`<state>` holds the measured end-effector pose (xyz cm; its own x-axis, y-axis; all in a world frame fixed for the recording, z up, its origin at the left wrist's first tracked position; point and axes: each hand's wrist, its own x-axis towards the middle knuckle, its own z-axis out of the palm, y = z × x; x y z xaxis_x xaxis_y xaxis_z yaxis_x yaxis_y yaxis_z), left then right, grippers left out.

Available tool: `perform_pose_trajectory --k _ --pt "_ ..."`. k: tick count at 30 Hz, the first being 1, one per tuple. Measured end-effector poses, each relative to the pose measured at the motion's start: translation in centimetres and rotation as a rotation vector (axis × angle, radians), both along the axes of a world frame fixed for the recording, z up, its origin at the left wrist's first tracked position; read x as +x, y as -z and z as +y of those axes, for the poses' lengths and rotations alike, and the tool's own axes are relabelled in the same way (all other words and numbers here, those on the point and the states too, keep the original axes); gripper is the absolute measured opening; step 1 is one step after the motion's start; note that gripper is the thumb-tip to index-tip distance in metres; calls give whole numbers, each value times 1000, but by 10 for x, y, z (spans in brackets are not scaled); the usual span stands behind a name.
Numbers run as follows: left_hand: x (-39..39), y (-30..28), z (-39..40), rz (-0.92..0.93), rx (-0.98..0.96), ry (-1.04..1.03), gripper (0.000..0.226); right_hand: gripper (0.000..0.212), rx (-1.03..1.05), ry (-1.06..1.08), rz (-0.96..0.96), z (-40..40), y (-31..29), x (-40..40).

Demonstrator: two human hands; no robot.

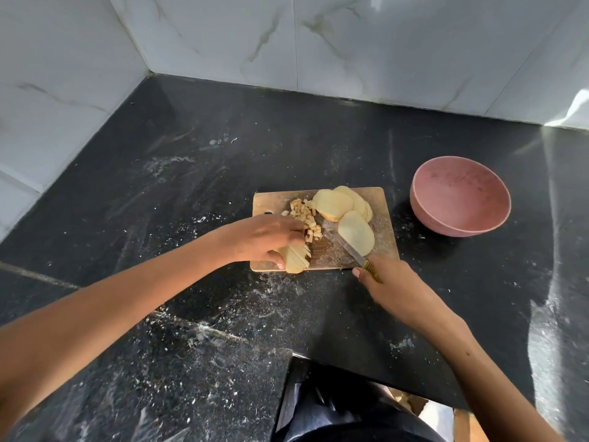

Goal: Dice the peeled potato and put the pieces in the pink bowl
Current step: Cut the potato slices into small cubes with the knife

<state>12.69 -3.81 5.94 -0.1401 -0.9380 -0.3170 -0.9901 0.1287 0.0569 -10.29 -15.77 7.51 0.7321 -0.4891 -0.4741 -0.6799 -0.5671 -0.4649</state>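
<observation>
Head view, looking down on a black speckled tabletop (197,173) set into a corner of white marbled wall tiles. A small wooden cutting board (384,232) lies near the middle. On it the left hand (264,239) presses down a stack of potato strips (296,258) at the board's near-left corner, fingers curled over the top and thumb tucked at the near edge. Just beyond the knuckles sits a small heap of diced pieces (306,216). Round potato slices (333,204) overlap at the far side, and one more single slice (357,232) lies to the right. The right hand (387,287) grips a yellow-handled knife (350,250), fingers wrapped around the handle, blade flat and low across the board, touching the single slice.

Likely risks: the strips overhang the board's near edge, so a cut there could push pieces off onto the tabletop. The left fingertips sit close to where the blade must fall, so a slip could nick them.

The pink bowl (459,223) stands to the right of the board, apart from it, and holds no potato yet.
</observation>
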Motion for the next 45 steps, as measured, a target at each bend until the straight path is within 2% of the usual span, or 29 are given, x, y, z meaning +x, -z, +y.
perform_pose_trajectory --k 5,11,19,27,32,35,38,42,45 --pt "1 3 -1 -110 -118 115 61 27 32 -6 15 -2 1 2" --pt "0 3 -5 -173 -97 149 60 27 56 -29 18 -1 3 6" --pt "-1 9 11 -82 -284 96 61 30 57 -60 20 0 5 7" --pt "-29 40 44 -34 -453 -274 45 32 30 -76 23 7 3 11" --pt "-67 55 46 -67 -482 -581 46 30 2 -46 -23 19 5 19" --pt "-85 59 39 -78 -494 -719 52 22 -31 -29 -45 29 5 24" --pt "-92 64 35 -74 -537 -774 57 22 -55 -39 -34 43 4 29" --pt "-99 69 35 -28 -602 -718 71 26 -76 -33 46 54 8 33" --pt "-99 72 34 38 -591 -750 67 26 -106 -31 80 60 13 34"
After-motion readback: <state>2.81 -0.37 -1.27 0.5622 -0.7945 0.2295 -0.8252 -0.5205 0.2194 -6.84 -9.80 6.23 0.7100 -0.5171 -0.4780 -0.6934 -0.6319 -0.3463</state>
